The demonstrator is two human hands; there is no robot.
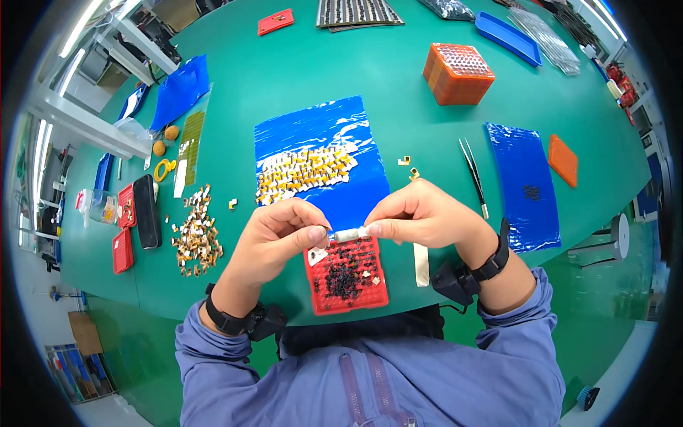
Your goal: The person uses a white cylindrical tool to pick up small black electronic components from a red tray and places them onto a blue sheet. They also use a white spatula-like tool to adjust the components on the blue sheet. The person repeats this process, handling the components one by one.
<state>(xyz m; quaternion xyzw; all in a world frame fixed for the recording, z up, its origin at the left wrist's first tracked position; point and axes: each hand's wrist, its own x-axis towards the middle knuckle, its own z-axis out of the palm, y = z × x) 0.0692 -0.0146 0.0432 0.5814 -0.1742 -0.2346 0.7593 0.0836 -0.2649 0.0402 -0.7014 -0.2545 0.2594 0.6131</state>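
A small whitish cylinder (348, 234) spans the gap between my hands above a red tray. My right hand (416, 213) is closed, with thumb and finger pinching the cylinder's right end. At the other end, the thumb and forefinger of my left hand (284, 231) are pressed together; a tiny dark bit shows at their tips, too small to name. Under them lies the red tray (318, 302), bearing many small black parts (343, 280) and a few white pieces. Just beyond, a blue sheet (306, 121) carries rows of small white-and-yellow pieces (306, 173).
Loose white-and-brown pieces (197, 235) form a pile at left, beside a black case (147, 212). Tweezers (474, 178) lie at right, near another blue sheet (516, 156) with black bits. Farther back stands an orange tray stack (459, 77). A beige strip (421, 265) lies below my right hand.
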